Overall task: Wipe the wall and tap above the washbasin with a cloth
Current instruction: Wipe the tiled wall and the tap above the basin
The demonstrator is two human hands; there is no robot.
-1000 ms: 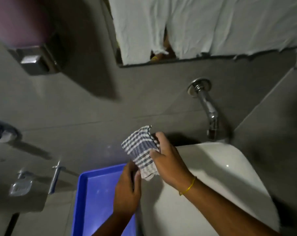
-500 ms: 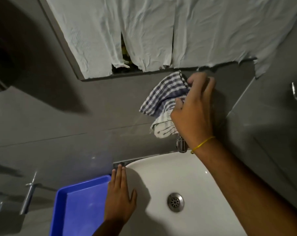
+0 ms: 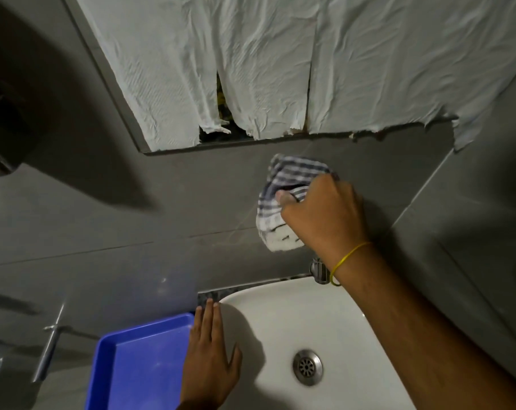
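Observation:
My right hand [image 3: 324, 214] grips a bunched blue-and-white checked cloth [image 3: 283, 199] and presses it against the grey tiled wall [image 3: 191, 208] just under the mirror edge. The chrome tap [image 3: 318, 269] is mostly hidden behind my right wrist; only its lower spout shows above the white washbasin [image 3: 280, 327]. My left hand [image 3: 209, 359] lies flat, fingers together, on the basin's left rim beside a blue tray.
A blue plastic tray [image 3: 138, 365] sits left of the basin. The mirror [image 3: 250, 69] above is covered with crumpled white paper. A dark dispenser [image 3: 2, 113] hangs at upper left, chrome fittings [image 3: 48, 350] at lower left. A side wall [image 3: 472, 232] closes the right.
My right hand lifted the cloth from above the tray to the wall under the mirror, then slid it slightly down. My left hand let go of the cloth and settled on the basin rim.

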